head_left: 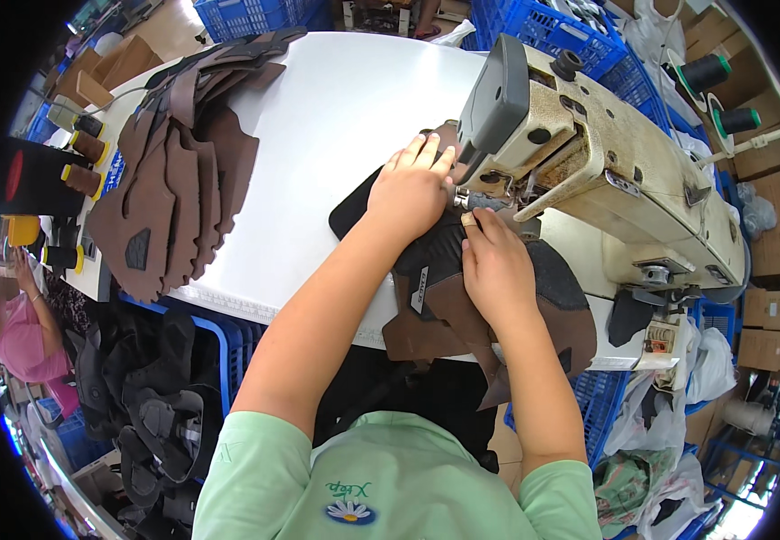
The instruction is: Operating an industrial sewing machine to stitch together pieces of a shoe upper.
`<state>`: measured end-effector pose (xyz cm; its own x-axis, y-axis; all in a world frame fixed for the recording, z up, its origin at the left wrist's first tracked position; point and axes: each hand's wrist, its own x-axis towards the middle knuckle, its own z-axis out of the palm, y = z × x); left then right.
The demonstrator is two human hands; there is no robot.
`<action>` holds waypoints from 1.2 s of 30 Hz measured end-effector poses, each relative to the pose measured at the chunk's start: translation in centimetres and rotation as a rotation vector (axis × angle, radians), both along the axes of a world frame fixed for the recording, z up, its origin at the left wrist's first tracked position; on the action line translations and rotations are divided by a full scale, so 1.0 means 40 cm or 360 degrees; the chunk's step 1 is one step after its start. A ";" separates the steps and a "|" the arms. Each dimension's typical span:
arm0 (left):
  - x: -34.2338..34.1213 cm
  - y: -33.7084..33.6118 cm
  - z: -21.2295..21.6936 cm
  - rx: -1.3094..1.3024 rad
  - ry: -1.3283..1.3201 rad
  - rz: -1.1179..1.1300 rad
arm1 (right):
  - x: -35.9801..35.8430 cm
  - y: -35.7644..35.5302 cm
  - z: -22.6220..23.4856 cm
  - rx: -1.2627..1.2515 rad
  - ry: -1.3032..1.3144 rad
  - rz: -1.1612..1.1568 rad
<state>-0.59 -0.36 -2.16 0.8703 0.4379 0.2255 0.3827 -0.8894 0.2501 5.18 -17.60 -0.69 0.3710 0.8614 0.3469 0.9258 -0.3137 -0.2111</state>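
A brown and black shoe upper (448, 301) lies on the white table under the head of a beige sewing machine (624, 153). Fingers spread and flat, my left hand (412, 184) rests on the far part of the work, left of the presser foot (480, 200). My right hand (500, 265) is on the near side, its closed fingers gripping the bunched material close to the foot. One of its fingertips has a tan wrap. A small grey label patch (419, 290) shows on the upper. The needle point is hidden.
Stacked brown cut pieces (169, 189) cover the table's left side. Thread spools (84, 180) stand beyond them. Below the left edge, a blue crate (228, 337) holds black pieces. Behind the machine are thread cones (705, 74) and blue crates (543, 40). A person in pink (30, 346) is at far left.
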 end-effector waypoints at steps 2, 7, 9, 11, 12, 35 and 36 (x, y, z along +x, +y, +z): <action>0.002 0.003 -0.001 0.0007 0.0012 0.0007 | -0.001 0.001 0.000 -0.0023 0.0015 -0.0006; 0.006 0.006 -0.012 0.0063 -0.0016 -0.0024 | 0.004 0.002 -0.003 -0.0049 0.0027 -0.0004; 0.010 0.009 -0.015 0.0091 -0.0044 -0.0025 | 0.006 0.002 -0.002 -0.0045 0.0041 -0.0012; 0.016 0.009 -0.016 0.0138 -0.0046 -0.0014 | 0.012 0.003 -0.005 -0.0035 0.0007 -0.0005; 0.018 0.011 -0.017 0.0136 -0.0049 -0.0017 | 0.014 0.004 -0.005 -0.0022 -0.0026 0.0005; -0.241 -0.074 0.187 -0.0953 0.0022 0.0644 | 0.148 0.002 0.120 -0.0568 0.0721 -0.0245; -0.243 -0.084 0.174 -0.0945 0.0029 0.0615 | 0.160 -0.012 0.103 -0.0555 0.0726 -0.0273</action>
<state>-10.29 -3.72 4.81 0.6293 0.7604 -0.1606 0.6522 -0.4043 0.6413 11.60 -18.08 3.42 0.5596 0.8106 -0.1726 0.6959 -0.5727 -0.4332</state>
